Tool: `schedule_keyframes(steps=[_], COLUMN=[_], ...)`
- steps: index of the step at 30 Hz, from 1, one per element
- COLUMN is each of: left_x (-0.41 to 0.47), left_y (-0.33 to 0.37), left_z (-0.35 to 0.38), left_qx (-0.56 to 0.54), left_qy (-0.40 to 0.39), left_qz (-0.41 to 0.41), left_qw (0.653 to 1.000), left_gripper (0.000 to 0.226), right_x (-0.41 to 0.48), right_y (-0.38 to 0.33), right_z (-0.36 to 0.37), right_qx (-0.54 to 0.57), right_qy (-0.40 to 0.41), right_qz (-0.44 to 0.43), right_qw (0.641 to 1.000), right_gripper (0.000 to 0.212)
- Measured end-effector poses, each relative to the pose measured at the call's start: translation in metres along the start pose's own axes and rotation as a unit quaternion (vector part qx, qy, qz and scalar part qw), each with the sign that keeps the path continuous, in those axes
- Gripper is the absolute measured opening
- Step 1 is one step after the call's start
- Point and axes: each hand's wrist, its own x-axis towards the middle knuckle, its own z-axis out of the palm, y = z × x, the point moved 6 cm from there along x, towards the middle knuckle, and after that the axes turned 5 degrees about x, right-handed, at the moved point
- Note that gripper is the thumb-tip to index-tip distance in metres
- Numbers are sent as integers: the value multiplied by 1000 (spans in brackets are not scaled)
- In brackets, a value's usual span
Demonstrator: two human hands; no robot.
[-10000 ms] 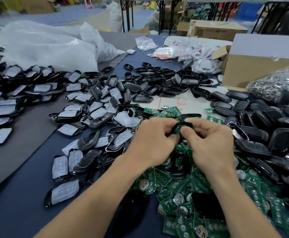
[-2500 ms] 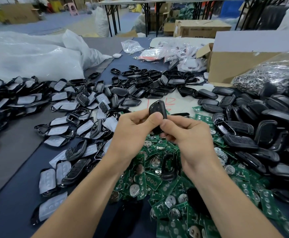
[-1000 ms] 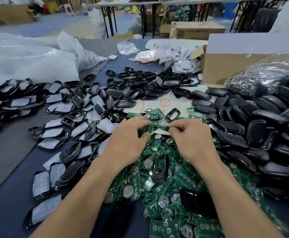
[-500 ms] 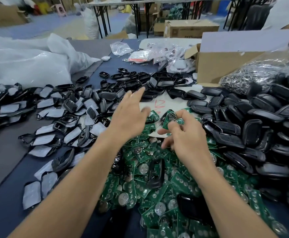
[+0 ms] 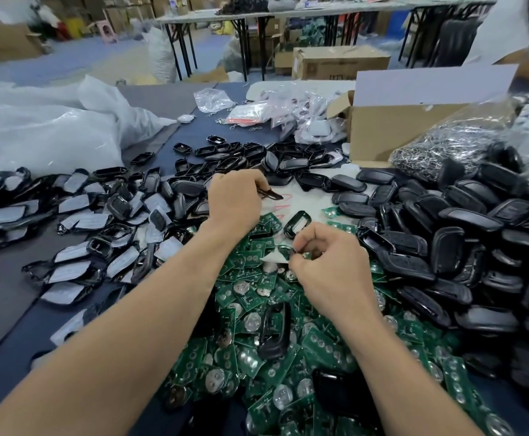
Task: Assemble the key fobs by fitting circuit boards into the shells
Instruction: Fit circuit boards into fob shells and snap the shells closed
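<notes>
A heap of green circuit boards with round coin cells covers the table in front of me. My right hand pinches one green circuit board just above the heap. My left hand reaches further out and grips a thin black shell half over the white paper with red marks. A black shell frame lies on the paper between my hands. Another black frame lies on the boards near my right forearm.
Black shell halves are piled at the right, film-covered shell fronts at the left, more shells at the back. A cardboard box and a bag of metal rings stand at the back right, white plastic bags at the back left.
The closed fob I held 2.5 s ago is gone from my hands. My left hand reached forward and took a black shell half. My right hand picked a circuit board off the heap.
</notes>
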Motion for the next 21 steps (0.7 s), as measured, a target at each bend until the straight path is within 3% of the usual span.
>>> schedule_keyframes(steps=[4, 8, 11, 14, 17, 21], left_x=[-20, -64, -97, -117, -129, -129], left_y=[-18, -27, -33, -36, -29, -23], left_z=[-28, -49, -52, -52, -51, -50], left_qx=[-108, -267, -307, -338, -295, -306], left_qy=[-17, -71, -78, -70, -88, -104], left_qz=[-113, -118, -132, -126, -77, -30], left_qw=[988, 954, 939, 930, 948, 946], left_gripper=[29, 33, 34, 38, 36, 45], right_x=[2, 0, -2, -4, -5, -4], right_y=[3, -6, -9, -8, -8, -4], right_z=[-2, -2, -2, 2, 3, 1], right_qx=[11, -6, -5, 11, 26, 33], right_qy=[10, -26, -40, -42, -41, -24], right_qz=[18, 10, 5, 20, 23, 24], right_qw=[1000, 1000, 999, 999, 999, 999], right_gripper=[23, 56, 71, 68, 56, 39])
